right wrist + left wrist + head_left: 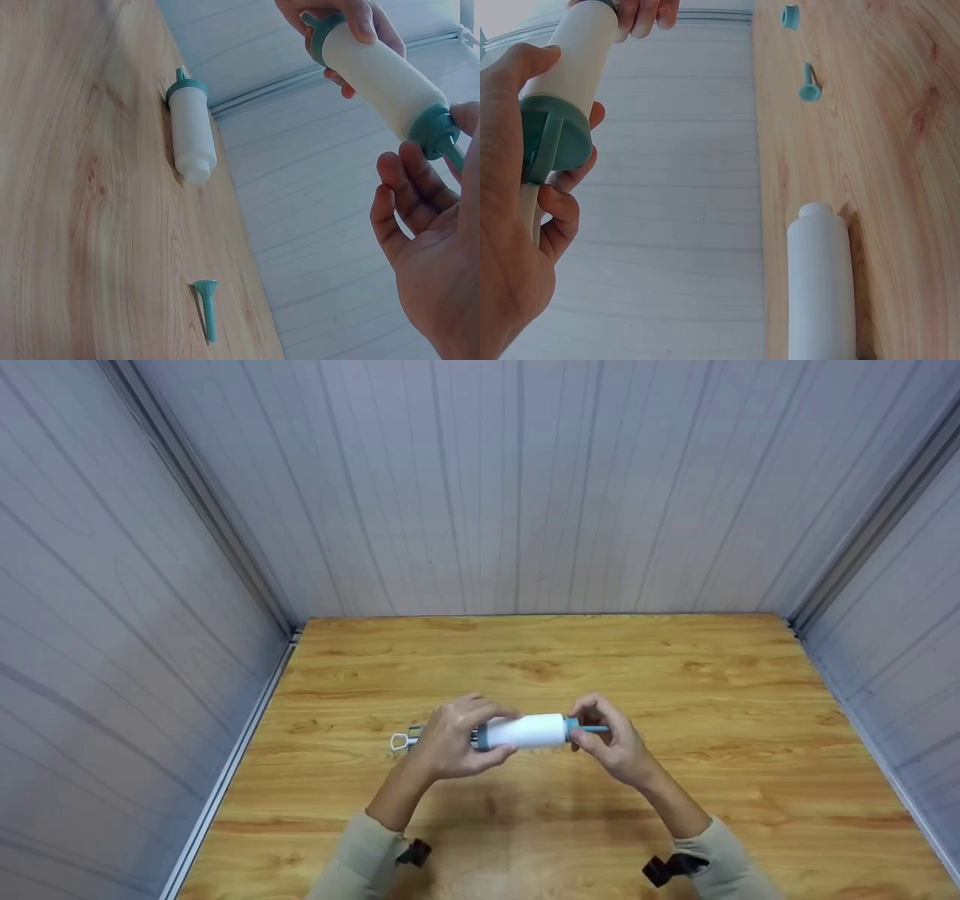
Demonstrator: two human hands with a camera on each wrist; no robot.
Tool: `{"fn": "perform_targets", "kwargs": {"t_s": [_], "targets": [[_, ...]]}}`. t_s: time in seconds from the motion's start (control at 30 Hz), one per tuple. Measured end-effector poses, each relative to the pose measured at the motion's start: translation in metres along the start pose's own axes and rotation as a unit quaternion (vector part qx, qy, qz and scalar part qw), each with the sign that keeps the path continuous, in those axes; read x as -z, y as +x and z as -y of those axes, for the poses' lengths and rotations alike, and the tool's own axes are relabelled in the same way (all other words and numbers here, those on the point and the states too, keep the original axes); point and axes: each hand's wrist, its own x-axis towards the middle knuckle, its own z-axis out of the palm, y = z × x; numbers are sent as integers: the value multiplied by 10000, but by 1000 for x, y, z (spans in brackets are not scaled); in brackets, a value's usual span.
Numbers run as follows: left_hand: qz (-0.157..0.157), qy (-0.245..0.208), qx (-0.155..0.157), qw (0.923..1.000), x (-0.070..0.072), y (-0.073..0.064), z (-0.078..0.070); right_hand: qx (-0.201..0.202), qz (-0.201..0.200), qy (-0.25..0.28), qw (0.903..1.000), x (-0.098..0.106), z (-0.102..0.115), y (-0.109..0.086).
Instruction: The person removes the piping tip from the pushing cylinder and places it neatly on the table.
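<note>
Leftmost, we see a white loop (400, 742) jutting out past the left hand (459, 739), toward the left edge of the counter (540, 660); the left fingers curl round the left end of a white tube (536, 730), by its teal collar (570, 139), with the thumb along the wall; how firm that grip is we cannot tell; the tube is held above the counter, roughly midway between its left and right edges; at the tube's right end the right hand (619, 750) pinches a teal cap (572, 727) between thumb and forefinger, its other fingers half bent and off the tube; a thin nozzle (598, 728) runs from the cap toward the counter's right edge.

Below, again left to right, the left wrist view gives us a second white bottle (821, 289) on its side, bare neck toward the right edge; then a loose teal nozzle (810, 91); then a small teal ring (790, 17); the head view hides all three, so how near the far edge they lie we cannot say.

Our worry is the cap: seated askew, it could jam or pop off under a twist or pull; if the left fingers slacken, the smooth tube could spin along with it or slip; a dropped part could knock the small ring and set it rolling toward an edge.
</note>
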Motion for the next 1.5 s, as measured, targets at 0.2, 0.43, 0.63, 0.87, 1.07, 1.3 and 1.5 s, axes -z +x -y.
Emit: {"fn": "perform_targets", "kwargs": {"t_s": [0.2,0.43,0.63,0.87,1.07,1.3,1.5], "targets": [[46,4,49,10000,-1,0,1,134,-25,-120,9998,-1,-1,-1],[28,-45,-14,10000,-2,-1,2,-67,-9,-182,9998,0,1,-3],[46,-42,1,10000,-2,-2,2,-400,-26,-38,9992,-1,3,-3],[18,3,-27,10000,-2,-1,3,-317,-68,-16,9995,-1,3,0],[16,-10,-37,10000,-1,-2,2,-62,-26,-1,10000,-1,1,1],[21,-7,12,10000,0,-1,2,-31,-33,-109,9999,-1,1,0],[-35,10,-56,10000,0,-1,1,-290,61,25,9996,1,2,-1]]}}
